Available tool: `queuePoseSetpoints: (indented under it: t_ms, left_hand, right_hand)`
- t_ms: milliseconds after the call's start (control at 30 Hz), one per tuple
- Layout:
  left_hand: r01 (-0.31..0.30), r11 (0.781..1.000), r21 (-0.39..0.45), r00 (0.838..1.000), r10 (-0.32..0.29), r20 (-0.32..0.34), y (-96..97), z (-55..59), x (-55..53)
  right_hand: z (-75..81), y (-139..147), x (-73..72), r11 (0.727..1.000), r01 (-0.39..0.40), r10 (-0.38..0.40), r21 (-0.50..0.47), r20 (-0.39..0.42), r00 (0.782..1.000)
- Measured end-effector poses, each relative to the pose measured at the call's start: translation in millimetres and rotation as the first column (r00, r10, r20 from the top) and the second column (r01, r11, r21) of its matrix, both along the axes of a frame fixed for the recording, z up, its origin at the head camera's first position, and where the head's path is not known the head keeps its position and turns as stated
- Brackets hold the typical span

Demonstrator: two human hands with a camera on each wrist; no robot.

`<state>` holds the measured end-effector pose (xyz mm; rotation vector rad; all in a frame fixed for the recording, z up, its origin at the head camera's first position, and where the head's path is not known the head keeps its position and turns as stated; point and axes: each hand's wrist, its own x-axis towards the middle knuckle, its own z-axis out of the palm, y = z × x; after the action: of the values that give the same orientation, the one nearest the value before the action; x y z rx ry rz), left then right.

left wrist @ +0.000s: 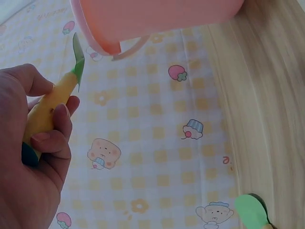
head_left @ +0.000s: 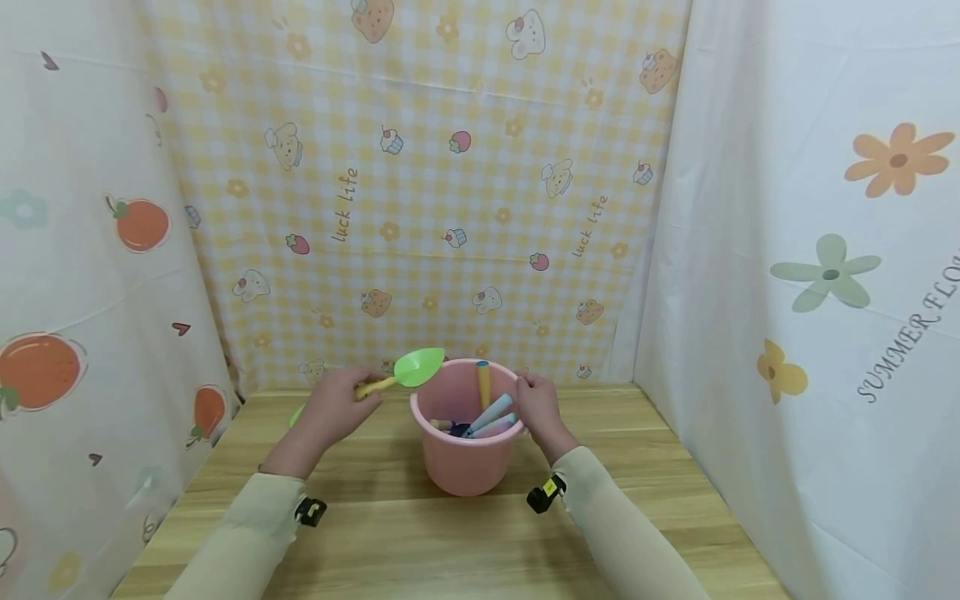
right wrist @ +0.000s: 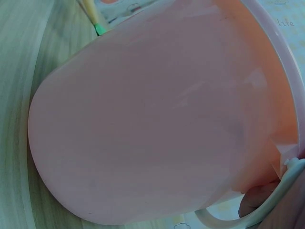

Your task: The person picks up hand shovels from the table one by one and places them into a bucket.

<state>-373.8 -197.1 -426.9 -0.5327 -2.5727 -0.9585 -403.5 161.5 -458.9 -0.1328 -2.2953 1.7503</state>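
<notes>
My left hand [head_left: 330, 412] holds a small trowel by its yellow handle, the fingers curled round it. The trowel's green blade [head_left: 420, 367] points right, at the left side of the pink bucket's rim. The pink bucket [head_left: 467, 468] stands upright on the table. At the bucket's right rim, my right hand [head_left: 542, 408] grips the edge; in the right wrist view its fingers are mostly hidden behind the pale bail handle [right wrist: 274, 205]. Inside the bucket lean a yellow handle with a blue end [head_left: 483, 385] and light blue handles [head_left: 491, 414]; their lower ends are hidden.
A second green-headed tool [left wrist: 251, 211] lies on the wooden table [head_left: 390, 542] left of the bucket, mostly behind my left hand in the head view. A checked curtain [head_left: 420, 192] hangs at the table's back edge, with white printed curtains [head_left: 750, 167] at both sides.
</notes>
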Motion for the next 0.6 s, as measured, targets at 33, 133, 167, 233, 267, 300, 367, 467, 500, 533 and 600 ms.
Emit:
queuePoseSetpoints:
  t_ms: [33,133,167,233,267,300,367,467,500,533,600]
  left_hand:
    - [0.008,1.000,-0.005,1.000,-0.008,-0.006,0.4,0.6,-0.3]
    - [0.025,0.999,-0.030,0.999,-0.026,-0.027,1.9,2.1,-1.6]
    - [0.032,0.999,-0.035,0.999,-0.033,-0.031,2.3,2.5,-2.0]
    - [0.049,0.998,-0.044,0.998,-0.051,-0.039,3.5,3.4,-2.6]
    - [0.054,0.997,-0.047,0.998,-0.056,-0.038,4.2,3.6,-2.9]
    - [0.058,0.997,-0.048,0.998,-0.060,-0.036,5.0,3.9,-3.2]
    - [0.062,0.997,-0.046,0.998,-0.064,-0.030,6.6,4.3,-4.0]
    - [0.065,0.997,-0.046,0.998,-0.066,-0.020,9.1,5.1,-5.4]
    - [0.066,0.997,-0.046,0.998,-0.067,-0.017,10.1,5.7,-5.8]
    - [0.065,0.997,-0.049,0.998,-0.066,-0.015,11.1,6.3,-6.3]
    - [0.068,0.996,-0.058,0.997,-0.070,-0.020,13.2,8.0,-7.3]
  right_hand:
    - [-0.1,0,-0.3,1.000,-0.001,0.001,0.002,-0.002,1.000]
    - [0.1,-1,-0.2,1.000,-0.001,0.001,0.002,0.001,1.000]
    - [0.3,-1,-0.5,1.000,0.000,0.000,0.003,0.003,1.000]
    - [0.8,-1,-0.7,1.000,0.000,0.000,0.005,0.005,1.000]
    - [0.8,-1,-0.7,1.000,0.001,-0.001,0.004,0.007,1.000]
    - [0.7,-1,-1.1,1.000,0.002,-0.002,0.005,0.006,1.000]
    - [0.5,0,-1.5,1.000,0.003,-0.003,0.006,0.000,1.000]
    - [-0.2,0,-1.7,1.000,0.005,-0.005,0.004,-0.010,1.000]
    - [-0.4,0,-1.6,1.000,0.005,-0.005,0.005,-0.013,1.000]
    - [-0.6,0,-1.4,1.000,0.005,-0.005,0.006,-0.013,1.000]
    - [-0.6,0,-1.1,1.000,0.004,-0.004,0.005,-0.008,1.000]
